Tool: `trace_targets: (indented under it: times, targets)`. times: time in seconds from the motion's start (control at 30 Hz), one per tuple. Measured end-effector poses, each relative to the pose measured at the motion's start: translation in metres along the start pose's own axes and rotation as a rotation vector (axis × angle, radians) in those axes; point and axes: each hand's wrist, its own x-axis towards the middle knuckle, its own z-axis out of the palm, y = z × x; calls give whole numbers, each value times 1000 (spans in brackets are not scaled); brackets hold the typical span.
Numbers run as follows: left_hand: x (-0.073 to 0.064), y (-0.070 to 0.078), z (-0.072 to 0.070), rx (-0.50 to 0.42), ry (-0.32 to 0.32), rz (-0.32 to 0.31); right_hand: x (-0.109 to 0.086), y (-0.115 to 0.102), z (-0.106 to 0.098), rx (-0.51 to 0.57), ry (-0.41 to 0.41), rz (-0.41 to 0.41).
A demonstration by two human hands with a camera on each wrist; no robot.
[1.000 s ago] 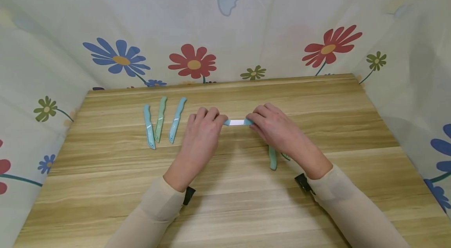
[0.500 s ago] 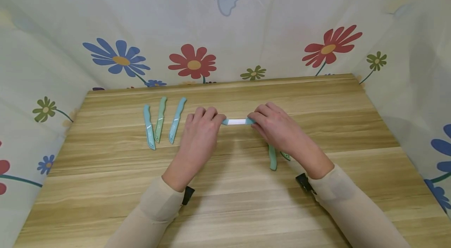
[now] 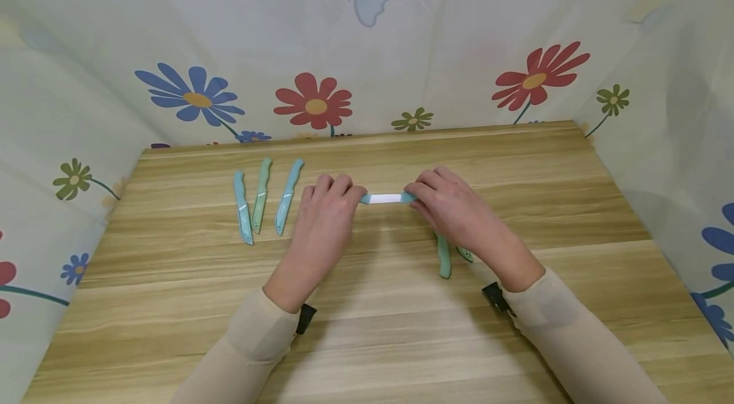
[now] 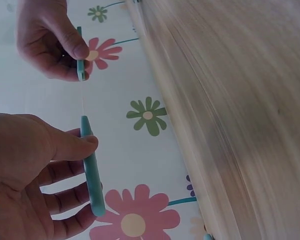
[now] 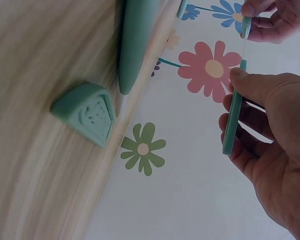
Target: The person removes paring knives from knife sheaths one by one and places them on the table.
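Note:
A blue paring knife [image 3: 385, 199] is held level above the table, its pale blade bare between both hands. The left hand [image 3: 328, 213] pinches its handle [image 4: 92, 175] between thumb and fingers. The right hand [image 3: 453, 206] pinches the blue sheath [image 5: 233, 117], which covers the tip end of the blade. Below the right hand lie a green knife handle [image 3: 444, 257] and the end of a green sheath [image 3: 465, 255], partly hidden by that hand. The right wrist view shows this green sheath [image 5: 85, 114] close up on the table.
Left of the left hand lie a blue sheathed knife [image 3: 287, 197], a green sheathed knife [image 3: 261, 197] and another blue sheathed knife [image 3: 243, 208]. The wooden table [image 3: 367, 340] ends at a flowered cloth [image 3: 447, 28] behind and at the sides.
The hands have drawn slightly apart, and a little more of the pale blade shows between handle and sheath. The knives on the table stay in place.

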Motion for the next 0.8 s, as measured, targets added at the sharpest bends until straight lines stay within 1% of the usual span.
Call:
trace_targets:
  times: [0.27, 0.8]
  targets:
    - [0, -1, -1, -2, 5, -1, 0, 3, 0, 1, 13, -5]
    - [1, -4, -3, -3, 10, -26, 0, 5, -3, -3, 7, 10]
